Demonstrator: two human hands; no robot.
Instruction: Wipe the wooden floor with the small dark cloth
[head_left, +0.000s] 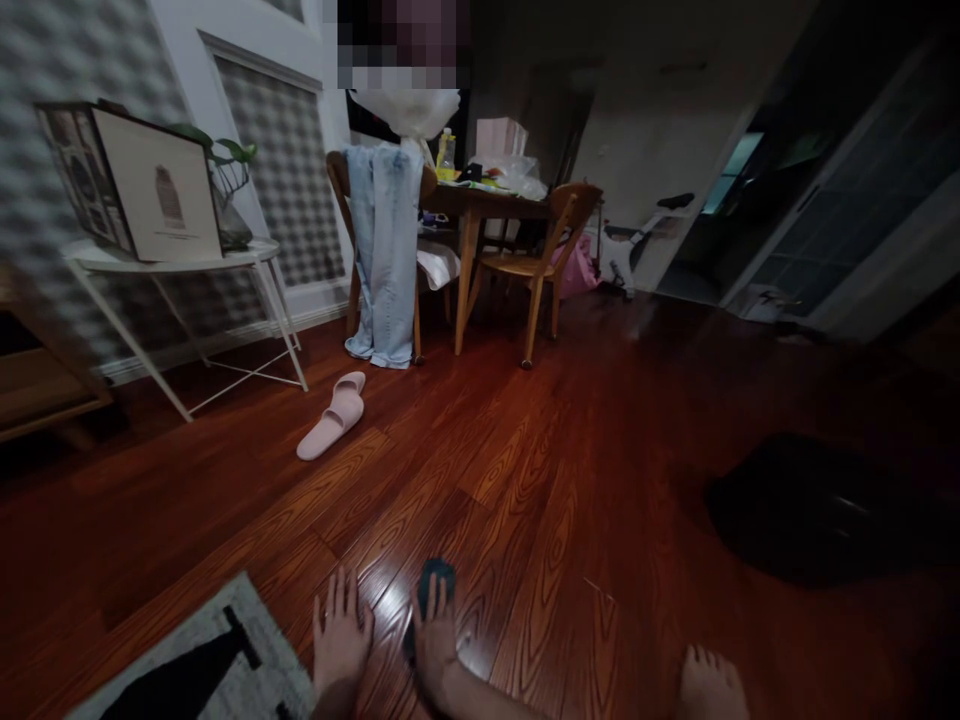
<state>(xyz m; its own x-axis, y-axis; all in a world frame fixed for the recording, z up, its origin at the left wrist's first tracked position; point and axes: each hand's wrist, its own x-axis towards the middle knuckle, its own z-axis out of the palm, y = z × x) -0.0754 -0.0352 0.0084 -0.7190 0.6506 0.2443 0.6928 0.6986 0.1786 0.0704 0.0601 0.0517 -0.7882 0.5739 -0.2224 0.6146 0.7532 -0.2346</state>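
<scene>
seemingly mid-wipe, the right hand (435, 648) lies flat, ungripping, on a dark teal cloth (437, 575) on the floorboards (525, 480) at 6 o'clock, left hand (341, 635) open and empty at its 9 o'clock; pushing towards 12 calls for steady pressure.

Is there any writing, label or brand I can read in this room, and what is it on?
Nothing reads clearly.
Framed print on the white side table: a small line under its picture, too small to read.
Yellow bottle on the dining table: any label blurred.
</scene>
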